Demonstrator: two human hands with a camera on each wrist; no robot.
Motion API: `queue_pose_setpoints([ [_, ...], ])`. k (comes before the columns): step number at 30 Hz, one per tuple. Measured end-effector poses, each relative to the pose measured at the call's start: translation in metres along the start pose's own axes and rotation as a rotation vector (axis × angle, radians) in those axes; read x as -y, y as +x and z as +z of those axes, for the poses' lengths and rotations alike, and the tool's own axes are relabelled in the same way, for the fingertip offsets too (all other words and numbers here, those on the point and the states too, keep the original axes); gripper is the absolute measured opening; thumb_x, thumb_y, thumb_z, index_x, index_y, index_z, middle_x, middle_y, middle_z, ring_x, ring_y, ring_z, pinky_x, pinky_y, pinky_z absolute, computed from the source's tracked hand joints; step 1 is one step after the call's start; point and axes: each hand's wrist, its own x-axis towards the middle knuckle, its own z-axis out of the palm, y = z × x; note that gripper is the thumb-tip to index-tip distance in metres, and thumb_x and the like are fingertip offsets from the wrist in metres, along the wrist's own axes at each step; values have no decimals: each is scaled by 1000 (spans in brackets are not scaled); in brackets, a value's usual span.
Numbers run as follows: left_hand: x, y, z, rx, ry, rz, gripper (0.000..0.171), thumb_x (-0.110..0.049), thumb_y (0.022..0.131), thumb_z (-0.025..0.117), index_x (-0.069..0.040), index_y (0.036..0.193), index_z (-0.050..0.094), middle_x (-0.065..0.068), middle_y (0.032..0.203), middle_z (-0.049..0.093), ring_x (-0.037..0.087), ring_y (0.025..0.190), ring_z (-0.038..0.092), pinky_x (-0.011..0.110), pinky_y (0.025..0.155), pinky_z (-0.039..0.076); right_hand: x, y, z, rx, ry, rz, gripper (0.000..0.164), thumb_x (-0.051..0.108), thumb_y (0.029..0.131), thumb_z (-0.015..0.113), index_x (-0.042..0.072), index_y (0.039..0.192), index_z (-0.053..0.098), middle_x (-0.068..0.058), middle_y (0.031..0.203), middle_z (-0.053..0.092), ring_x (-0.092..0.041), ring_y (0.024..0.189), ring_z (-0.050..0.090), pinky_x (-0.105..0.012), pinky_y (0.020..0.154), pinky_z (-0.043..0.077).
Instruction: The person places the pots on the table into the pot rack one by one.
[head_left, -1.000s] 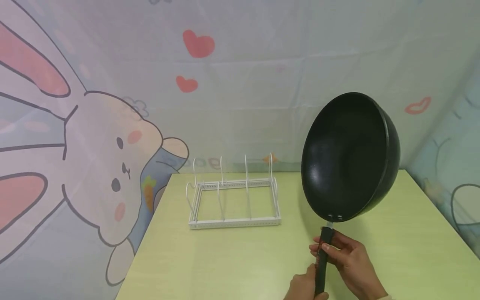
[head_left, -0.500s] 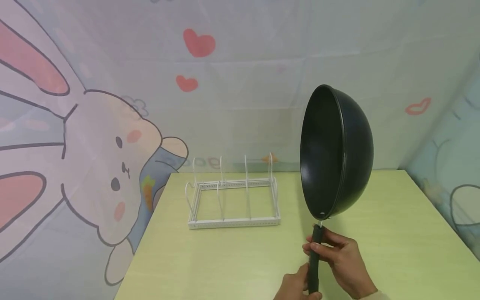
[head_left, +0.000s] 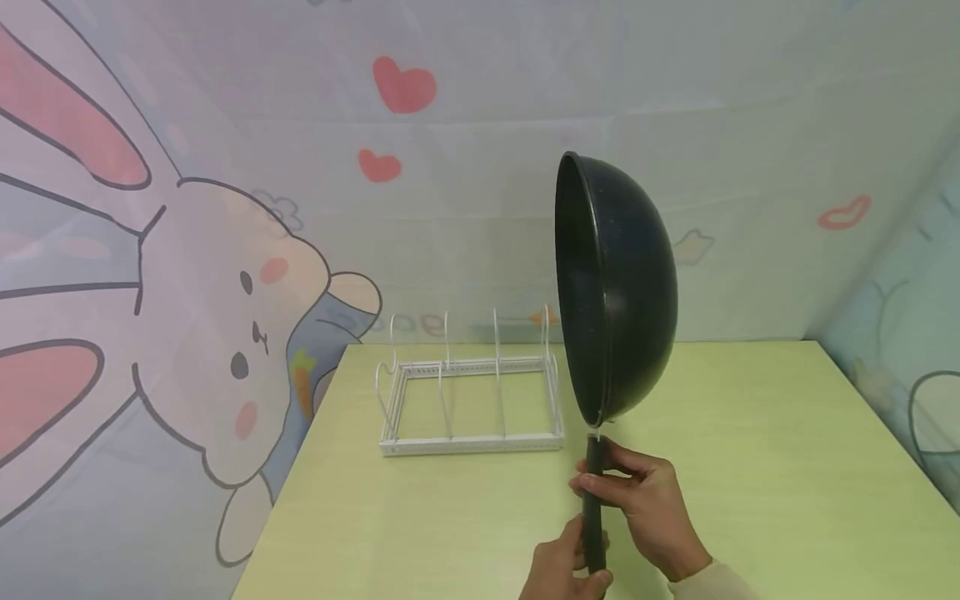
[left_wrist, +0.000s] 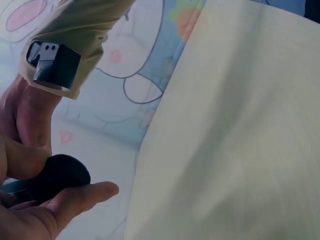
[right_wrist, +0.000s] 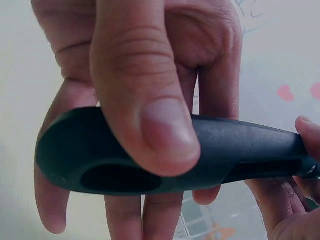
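Note:
A deep black wok (head_left: 633, 283) is held up on edge above the table, its opening turned to the left and its dark outer side towards the right. Its straight black handle (head_left: 593, 508) points down towards me. Low on the handle, near its end, my left hand (head_left: 558, 567) grips it. Higher up, just below the bowl, my right hand (head_left: 645, 504) pinches the handle between thumb and fingers. In the right wrist view a thumb presses across the handle (right_wrist: 215, 145) near its hanging hole. The left wrist view shows the rounded handle end (left_wrist: 65, 175) between fingers.
A white wire rack (head_left: 472, 446) with several upright loops stands on the pale yellow-green table (head_left: 420, 525), left of the wok. A cloth backdrop (head_left: 480, 192) printed with a rabbit and hearts hangs behind and beside the table.
Both hands have carried the wok to the left and slightly up, closer to the rack. It has also turned, so its inside faces left and more of its outer side shows.

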Motion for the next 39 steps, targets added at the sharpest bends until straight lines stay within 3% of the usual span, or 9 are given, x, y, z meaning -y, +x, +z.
queue_pose_setpoints([
  [5, 0, -3, -8, -17, -13, -14, 52, -6, 85, 66, 5, 134, 52, 26, 119, 71, 32, 102, 75, 27, 74, 62, 3, 5, 12, 3, -16, 10, 54, -2, 83, 76, 1, 134, 60, 3, 95, 76, -15, 85, 78, -33, 82, 61],
  [10, -1, -6, -15, -36, -18, 30, 53, -9, 89, 68, 8, 136, 50, 27, 122, 69, 35, 104, 74, 29, 76, 62, 7, 9, 21, -2, -10, 3, 57, -4, 82, 76, -8, 135, 56, 2, 93, 76, -16, 84, 78, -34, 81, 62],
  [14, 0, -7, -19, -57, 13, 92, 52, -26, 100, 62, 10, 134, 49, 28, 120, 70, 38, 102, 74, 25, 74, 61, 10, 12, 28, 1, -32, 13, 63, -2, 81, 78, -12, 137, 52, 1, 94, 76, -17, 84, 78, -34, 81, 62],
  [17, -1, -8, -21, -71, 27, 114, 60, -33, 97, 62, 11, 135, 48, 28, 121, 69, 40, 103, 73, 26, 74, 61, 13, 13, 32, -8, -55, 18, 63, 0, 79, 80, -9, 136, 55, 2, 96, 76, -18, 85, 78, -33, 81, 62],
  [20, -5, -9, -24, -87, 6, 59, 52, -17, 96, 66, 8, 137, 48, 28, 124, 68, 42, 106, 71, 30, 76, 62, 17, 14, 35, -15, -77, 9, 62, 1, 78, 82, -7, 134, 59, 3, 96, 76, -18, 85, 78, -32, 81, 61],
  [23, -7, -10, -26, -105, -36, -20, 56, 0, 87, 68, 5, 139, 48, 27, 126, 67, 44, 110, 70, 34, 77, 62, 18, 15, 39, -7, -85, -2, 61, 1, 77, 83, -7, 133, 60, 4, 93, 76, -18, 85, 78, -31, 80, 61],
  [26, -6, -12, -30, -118, -64, -49, 56, 3, 86, 68, 5, 139, 48, 27, 127, 67, 47, 111, 68, 35, 77, 62, 18, 16, 47, -1, -81, -6, 59, 2, 75, 84, -6, 130, 63, 3, 91, 76, -18, 83, 78, -31, 79, 61],
  [35, 7, -26, -42, -103, -73, 104, 52, -17, 100, 59, 17, 136, 43, 37, 120, 65, 48, 107, 69, 33, 76, 62, 7, 21, 63, 61, -61, -4, 57, 1, 77, 82, -9, 129, 62, -18, 99, 73, -16, 82, 78, -35, 80, 62],
  [39, 10, -29, -44, -103, -75, 108, 52, -21, 102, 58, 16, 136, 44, 37, 119, 66, 48, 106, 69, 35, 75, 63, 1, 24, 66, 65, -47, 1, 53, -1, 77, 81, -10, 126, 64, -17, 96, 73, -15, 80, 78, -38, 79, 62],
])
